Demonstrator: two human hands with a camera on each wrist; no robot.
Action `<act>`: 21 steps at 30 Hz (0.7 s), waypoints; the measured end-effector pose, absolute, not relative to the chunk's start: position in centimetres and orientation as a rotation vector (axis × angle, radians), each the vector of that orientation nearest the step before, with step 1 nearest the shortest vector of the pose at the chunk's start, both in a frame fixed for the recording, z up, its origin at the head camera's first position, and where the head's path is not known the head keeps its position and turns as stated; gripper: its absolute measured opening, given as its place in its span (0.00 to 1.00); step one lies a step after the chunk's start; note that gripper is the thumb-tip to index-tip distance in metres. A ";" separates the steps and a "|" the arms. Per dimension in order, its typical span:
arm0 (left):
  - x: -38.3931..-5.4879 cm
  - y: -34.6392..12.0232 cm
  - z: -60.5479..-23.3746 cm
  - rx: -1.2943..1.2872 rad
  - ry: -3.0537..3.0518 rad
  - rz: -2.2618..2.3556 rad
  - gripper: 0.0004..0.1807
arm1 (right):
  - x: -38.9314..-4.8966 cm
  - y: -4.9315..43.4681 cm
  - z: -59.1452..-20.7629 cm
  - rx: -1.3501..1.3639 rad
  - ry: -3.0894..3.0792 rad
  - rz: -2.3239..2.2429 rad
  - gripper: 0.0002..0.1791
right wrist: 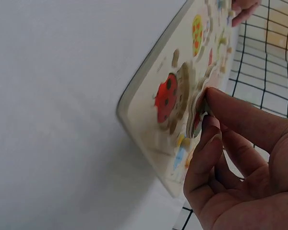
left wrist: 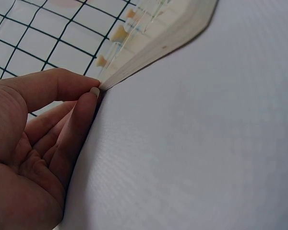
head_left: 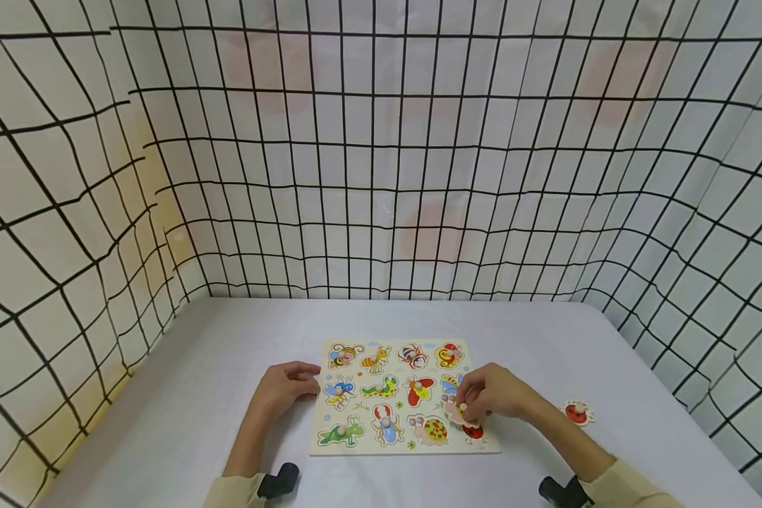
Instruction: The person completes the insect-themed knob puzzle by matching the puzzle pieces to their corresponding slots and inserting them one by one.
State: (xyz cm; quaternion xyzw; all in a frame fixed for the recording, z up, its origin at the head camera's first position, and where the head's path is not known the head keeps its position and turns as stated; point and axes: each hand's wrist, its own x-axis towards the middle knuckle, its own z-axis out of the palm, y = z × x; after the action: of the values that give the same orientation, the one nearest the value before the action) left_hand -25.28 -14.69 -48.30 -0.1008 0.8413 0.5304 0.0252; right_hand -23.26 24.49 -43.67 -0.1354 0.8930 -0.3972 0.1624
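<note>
A cream wooden puzzle board with bright insect pictures lies flat on the table. My right hand pinches a small puzzle piece between thumb and fingers above the board's right side. In the right wrist view the piece is tilted, its edge towards the camera, so its picture is mostly hidden. Below it shows a red ladybug picture in the board's corner. My left hand rests beside the board, its fingertips touching the left edge; in the left wrist view the fingers meet that edge.
A loose ladybug piece lies on the white table, right of the board and beside my right forearm. Other pieces with knobs sit in the board, among them a green caterpillar. Black grid netting encloses the back and sides.
</note>
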 end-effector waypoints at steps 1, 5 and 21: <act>-25.3 -14.7 -48.3 -0.312 2.602 1.640 0.15 | -23.2 24.3 -43.6 -0.400 2.543 -1.136 0.10; -25.3 -14.6 -48.2 -0.311 2.597 1.643 0.15 | -23.0 23.4 -43.4 -0.448 2.530 -1.128 0.09; -25.2 -14.7 -48.3 -0.281 2.612 1.641 0.15 | -22.6 20.4 -43.8 -0.530 2.514 -1.083 0.10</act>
State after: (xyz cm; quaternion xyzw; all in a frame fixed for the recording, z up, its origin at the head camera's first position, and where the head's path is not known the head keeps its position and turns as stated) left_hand -25.20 -14.70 -48.26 -0.0906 0.8431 0.5296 0.0220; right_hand -22.61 20.38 -43.79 -0.1872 0.8876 -0.3825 0.1755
